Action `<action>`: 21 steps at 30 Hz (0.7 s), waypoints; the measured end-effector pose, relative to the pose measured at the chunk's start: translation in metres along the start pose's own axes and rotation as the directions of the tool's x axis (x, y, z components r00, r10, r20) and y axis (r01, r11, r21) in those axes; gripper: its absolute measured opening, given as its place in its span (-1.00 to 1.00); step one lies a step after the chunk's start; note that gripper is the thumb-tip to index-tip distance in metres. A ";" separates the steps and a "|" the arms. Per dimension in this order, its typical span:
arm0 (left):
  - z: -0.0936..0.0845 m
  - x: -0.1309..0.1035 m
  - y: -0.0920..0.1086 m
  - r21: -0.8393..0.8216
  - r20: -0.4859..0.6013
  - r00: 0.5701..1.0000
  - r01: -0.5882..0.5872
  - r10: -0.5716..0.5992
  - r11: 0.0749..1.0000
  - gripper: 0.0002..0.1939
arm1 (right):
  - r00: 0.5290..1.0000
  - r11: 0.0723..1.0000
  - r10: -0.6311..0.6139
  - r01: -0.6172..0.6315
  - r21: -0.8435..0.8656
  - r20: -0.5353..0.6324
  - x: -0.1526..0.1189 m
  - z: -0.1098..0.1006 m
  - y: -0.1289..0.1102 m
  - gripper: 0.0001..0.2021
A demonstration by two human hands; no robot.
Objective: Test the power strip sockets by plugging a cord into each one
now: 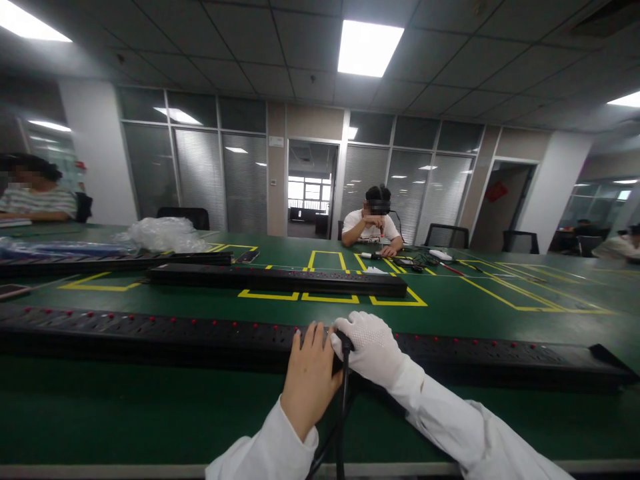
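A long black power strip (200, 337) with a row of red dots lies across the table in front of me. My left hand (311, 373) is bare and rests on the strip with its fingers stretched out, holding nothing. Beside it, my right hand (373, 347), in a white dotted glove, is closed around a black plug (345, 341) at the strip. From the plug a black cable (342, 413) runs down toward the table's front edge. My fingers hide the sockets under them, so how far the plug sits in is not visible.
Another black power strip (280, 279) lies farther back, near yellow tape markings (330, 300) on the green table (150, 407). Clear plastic wrap (167, 235) is at the back left. Across the table sits a person (373, 223) near cables (417, 260); another person (40, 200) is at left.
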State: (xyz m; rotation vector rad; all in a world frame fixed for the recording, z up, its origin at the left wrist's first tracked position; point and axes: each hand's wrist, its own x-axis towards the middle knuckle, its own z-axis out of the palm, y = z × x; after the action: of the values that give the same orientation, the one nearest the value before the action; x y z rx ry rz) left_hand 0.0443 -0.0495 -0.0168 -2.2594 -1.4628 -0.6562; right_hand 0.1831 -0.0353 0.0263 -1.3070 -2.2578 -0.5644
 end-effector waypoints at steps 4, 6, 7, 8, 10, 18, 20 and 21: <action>-0.003 0.000 0.002 0.008 0.024 1.000 -0.003 0.003 1.000 -0.48 | 0.991 0.980 -0.127 0.132 0.147 -0.043 -0.003 -0.005 -0.003 -0.81; -0.005 0.001 0.003 0.010 0.037 0.999 -0.006 0.006 1.000 -0.47 | 0.981 0.947 -0.171 0.188 0.260 -0.087 -0.005 -0.003 -0.003 -0.84; -0.006 0.002 0.003 0.009 0.043 0.999 -0.007 0.007 1.000 -0.47 | 0.978 0.928 -0.176 0.204 0.311 -0.115 -0.006 -0.002 -0.003 -0.87; -0.006 0.003 0.002 0.007 0.048 0.999 -0.007 0.006 1.000 -0.46 | 0.975 0.911 -0.170 0.211 0.353 -0.142 -0.007 0.000 -0.003 -0.89; -0.005 0.004 0.001 0.004 0.057 0.998 -0.002 0.002 1.000 -0.44 | 0.972 0.889 -0.151 0.213 0.406 -0.179 -0.007 0.003 -0.003 -0.93; 0.005 0.001 -0.002 0.023 0.020 1.000 -0.007 0.006 1.000 -0.43 | 0.914 0.831 -0.347 0.404 0.382 -0.212 0.005 0.012 -0.006 -0.72; 0.006 0.000 -0.001 0.035 0.005 1.000 -0.008 0.008 0.999 -0.45 | 0.896 0.831 -0.393 0.442 0.338 -0.206 0.007 0.013 -0.006 -0.69; 0.007 -0.001 -0.001 0.040 0.003 1.000 -0.009 0.009 0.999 -0.45 | 0.890 0.833 -0.409 0.454 0.315 -0.200 0.009 0.014 -0.006 -0.68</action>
State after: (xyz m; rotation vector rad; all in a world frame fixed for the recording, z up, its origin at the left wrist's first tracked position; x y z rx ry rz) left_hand 0.0441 -0.0457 -0.0227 -2.2359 -1.4528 -0.6160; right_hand 0.1714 -0.0246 0.0197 -0.5651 -2.4141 -0.3457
